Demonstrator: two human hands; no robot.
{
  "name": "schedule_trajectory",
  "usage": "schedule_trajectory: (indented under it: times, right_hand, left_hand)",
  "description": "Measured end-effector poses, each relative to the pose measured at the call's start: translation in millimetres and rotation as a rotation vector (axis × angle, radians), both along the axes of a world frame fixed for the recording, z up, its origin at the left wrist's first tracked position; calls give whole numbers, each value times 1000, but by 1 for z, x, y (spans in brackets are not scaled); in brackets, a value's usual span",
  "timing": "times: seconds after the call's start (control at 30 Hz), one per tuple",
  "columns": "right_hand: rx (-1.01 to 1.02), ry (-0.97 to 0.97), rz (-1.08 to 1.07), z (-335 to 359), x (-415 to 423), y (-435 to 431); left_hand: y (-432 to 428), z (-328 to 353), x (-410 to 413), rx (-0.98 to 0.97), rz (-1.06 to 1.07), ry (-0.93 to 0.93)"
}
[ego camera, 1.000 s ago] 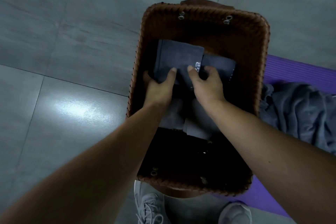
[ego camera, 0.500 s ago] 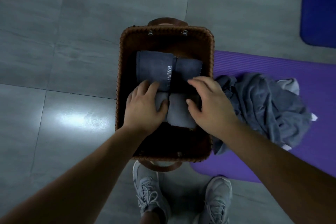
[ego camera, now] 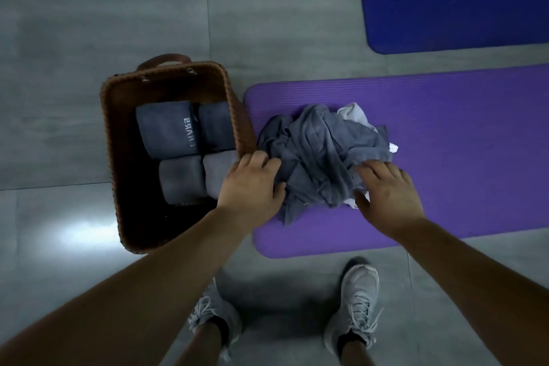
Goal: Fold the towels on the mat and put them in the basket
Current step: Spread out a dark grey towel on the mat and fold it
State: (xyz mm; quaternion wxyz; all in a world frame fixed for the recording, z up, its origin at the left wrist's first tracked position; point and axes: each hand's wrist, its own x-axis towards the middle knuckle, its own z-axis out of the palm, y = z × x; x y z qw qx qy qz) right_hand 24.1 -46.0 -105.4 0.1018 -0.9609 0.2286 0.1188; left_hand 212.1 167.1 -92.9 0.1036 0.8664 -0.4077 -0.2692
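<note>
1. Neither hand is closed on anything: the left hand (ego camera: 252,184) and the right hand (ego camera: 386,196) lie with relaxed, spread fingers on the crumpled grey towel pile (ego camera: 320,154).
2. Farthest left, the brown woven rectangular basket (ego camera: 114,157) stands on the grey tiled floor (ego camera: 74,38). It holds 4 folded grey towels (ego camera: 166,131) in 2 rows, the 2 darker ones at the far end.
3. Over the basket's right rim, the left hand's fingertips touch the pile's left edge.
4. This pile sits on the left end of the purple foam mat (ego camera: 460,157), just beside the basket. White cloth (ego camera: 353,113) peeks out at its far side.
5. On the pile's near right side rests the right hand.
6. Beyond, a dark blue mat (ego camera: 445,9) lies apart, and 2 grey sneakers (ego camera: 359,300) stand nearest the camera.
</note>
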Motion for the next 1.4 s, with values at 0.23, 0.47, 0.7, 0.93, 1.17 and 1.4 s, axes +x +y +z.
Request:
schedule_trajectory:
  times: [0.23,0.47,0.7,0.93,1.17,1.4]
  right_hand:
    - [102,-60,2,-52,-32,-48]
    - [223,-108,36,-123,-32,-65]
    - [221,-305,-23,-176,-23,-56]
    - [155,-369,-33,-184,-19,-46]
    - [614,-385,-237,-117,-26,-40]
    - [770,-507,-643,-49,-45,-48]
  left_hand:
    - [-63,-51,-51,74,38,-31]
    - [-93,-131,-83,63,171,-60]
    - [-95,-199,-98,-87,231,-115]
    - [-104,-196,-98,-213,441,128]
    - [-108,-137,-100,-288,757,334]
    - [-106,-79,-107,-265,1065,796]
